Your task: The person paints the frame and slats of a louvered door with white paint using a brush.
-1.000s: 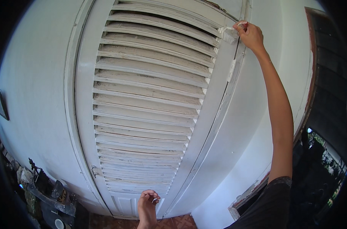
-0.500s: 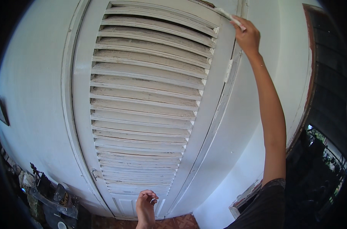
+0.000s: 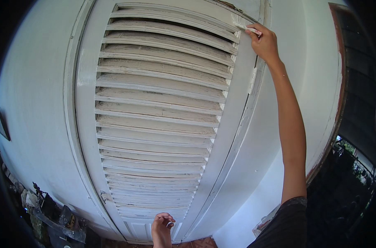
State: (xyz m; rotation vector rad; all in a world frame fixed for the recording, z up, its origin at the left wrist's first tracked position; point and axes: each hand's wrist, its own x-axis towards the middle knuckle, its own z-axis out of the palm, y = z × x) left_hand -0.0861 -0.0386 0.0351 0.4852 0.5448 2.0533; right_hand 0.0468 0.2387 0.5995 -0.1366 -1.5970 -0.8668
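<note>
High at the upper right, my right hand (image 3: 264,40) is closed around the handle of a pale, paint-smeared paintbrush (image 3: 242,27). The brush tip meets the frame of a white louvered door (image 3: 225,136), near the right end of the top slats. Fresh-looking white paint marks show around the tip. Down by the lower panel, my left hand (image 3: 162,230) is raised with loosely curled fingers. A gap shows between its thumb and fingertips, and I see nothing held in it. The slats look worn, with greyish, scraped patches.
A hinge (image 3: 252,80) sits on the door's right edge, and a small handle (image 3: 105,196) on its lower left. Dark cluttered objects (image 3: 66,221) stand at the lower left. Reddish patterned floor tiles (image 3: 200,243) show below. To the right is a dark opening with a reddish-brown frame (image 3: 341,62).
My right hand has moved the brush slightly down, from the door's top edge toward the corner by the top slats. The whole view has shifted a little; my left hand keeps its curled pose.
</note>
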